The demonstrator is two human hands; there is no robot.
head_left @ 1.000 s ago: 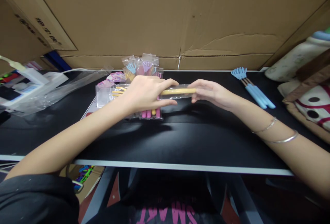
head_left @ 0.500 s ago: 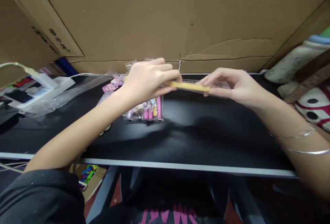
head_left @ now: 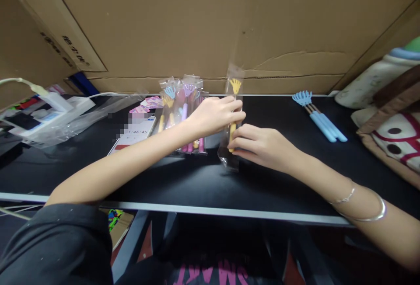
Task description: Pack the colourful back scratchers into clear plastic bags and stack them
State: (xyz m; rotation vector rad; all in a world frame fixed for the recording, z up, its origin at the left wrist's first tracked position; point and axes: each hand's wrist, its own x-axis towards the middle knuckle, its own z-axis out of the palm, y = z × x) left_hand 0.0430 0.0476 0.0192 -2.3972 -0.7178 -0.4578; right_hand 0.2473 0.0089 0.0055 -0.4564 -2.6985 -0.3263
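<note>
A yellow back scratcher with a hand-shaped head stands nearly upright in a clear plastic sleeve. My left hand is closed around its middle, over the sleeve. Lower down, my right hand pinches the yellow handle's bottom end through or beside the plastic; which one I cannot tell. Left of them lies a pile of bagged back scratchers in blue, yellow, purple and pink, partly hidden by my left hand and forearm. Unbagged blue back scratchers lie together on the right.
A phone lies on the black desk under my left forearm. Pink packets, a clear plastic bag and a white power strip are at left. A bottle and a cloth bag stand right; cardboard rises behind.
The yellow back scratcher has turned from lying sideways between my hands to nearly upright. My right hand has moved left and down, uncovering the blue back scratchers.
</note>
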